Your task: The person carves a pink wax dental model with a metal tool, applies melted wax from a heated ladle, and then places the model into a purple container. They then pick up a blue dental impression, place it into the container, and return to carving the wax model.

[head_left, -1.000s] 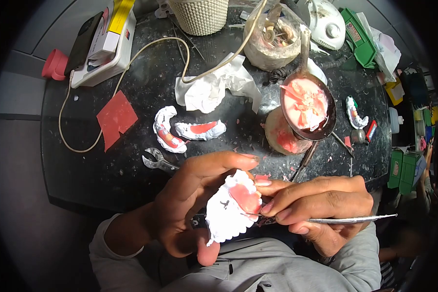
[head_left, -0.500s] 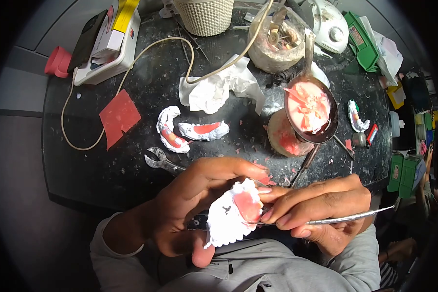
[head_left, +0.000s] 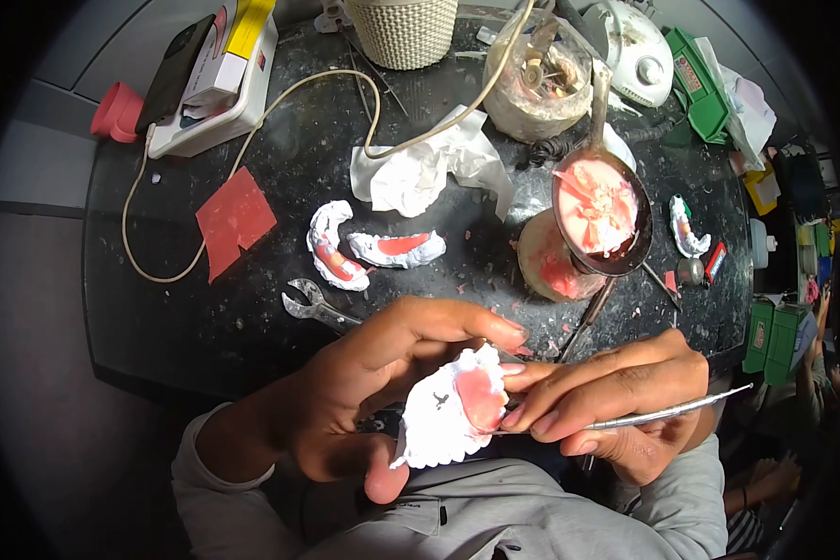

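Note:
My left hand (head_left: 364, 387) grips a white plaster dental cast (head_left: 443, 420) with pink wax (head_left: 481, 397) on its top, held low over my lap. My right hand (head_left: 616, 401) holds a thin metal carving tool (head_left: 667, 411) like a pen. Its fingertips rest against the pink wax and the tool's tip is hidden behind the cast's right edge. Both hands are close together at the near edge of the dark round table (head_left: 280, 187).
On the table lie two more casts with pink wax (head_left: 331, 247) (head_left: 401, 249), a wrench (head_left: 313, 308), a red wax sheet (head_left: 233, 219), crumpled tissue (head_left: 420, 173), a metal bowl of pink wax (head_left: 599, 207), a woven basket (head_left: 409, 33), a phone (head_left: 173, 75) with a cable, and green boxes (head_left: 695, 79).
The view has shifted slightly, so table items sit a little lower and to the right. My hands stay together on the cast, with the tool angled a bit more upward.

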`<state>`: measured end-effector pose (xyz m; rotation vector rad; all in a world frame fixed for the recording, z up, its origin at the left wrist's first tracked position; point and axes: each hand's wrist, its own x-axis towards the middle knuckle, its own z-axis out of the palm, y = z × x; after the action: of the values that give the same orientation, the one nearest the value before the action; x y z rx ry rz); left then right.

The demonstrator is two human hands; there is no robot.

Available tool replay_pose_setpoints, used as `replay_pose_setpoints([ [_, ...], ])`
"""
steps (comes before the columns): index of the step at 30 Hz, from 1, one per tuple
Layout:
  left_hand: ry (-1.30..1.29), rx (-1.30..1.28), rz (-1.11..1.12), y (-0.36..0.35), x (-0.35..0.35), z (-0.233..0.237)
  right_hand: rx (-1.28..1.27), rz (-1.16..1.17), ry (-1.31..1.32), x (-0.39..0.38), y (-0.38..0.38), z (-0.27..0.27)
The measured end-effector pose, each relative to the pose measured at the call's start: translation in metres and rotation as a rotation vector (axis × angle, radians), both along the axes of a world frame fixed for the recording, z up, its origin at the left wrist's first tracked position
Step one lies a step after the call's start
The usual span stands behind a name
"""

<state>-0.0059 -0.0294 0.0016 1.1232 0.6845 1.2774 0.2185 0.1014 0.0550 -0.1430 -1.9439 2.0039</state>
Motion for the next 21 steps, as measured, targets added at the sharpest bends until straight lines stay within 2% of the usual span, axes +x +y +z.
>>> replay_pose_setpoints([
  [8,0.008,-0.038,-0.013,0.0,0.0,0.005,-0.017,-0.001,-0.01,0.0,-0.002,-0.003],
  [11,-0.037,-0.105,0.116,0.001,0.004,0.007,0.024,-0.053,0.034,-0.001,-0.006,-0.005],
  [13,0.111,0.103,0.069,0.003,-0.001,-0.001,0.061,-0.082,0.034,-0.002,-0.007,-0.005],
  [16,0.127,0.25,0.084,0.008,-0.001,-0.01,0.063,-0.105,0.046,-0.002,-0.008,-0.009],
  [19,0.065,0.256,-0.008,0.005,-0.008,-0.016,0.068,-0.127,0.016,-0.002,-0.008,-0.009],
  [21,0.084,0.284,0.008,0.005,-0.009,-0.018,0.076,-0.141,0.014,-0.003,-0.008,-0.01],
])
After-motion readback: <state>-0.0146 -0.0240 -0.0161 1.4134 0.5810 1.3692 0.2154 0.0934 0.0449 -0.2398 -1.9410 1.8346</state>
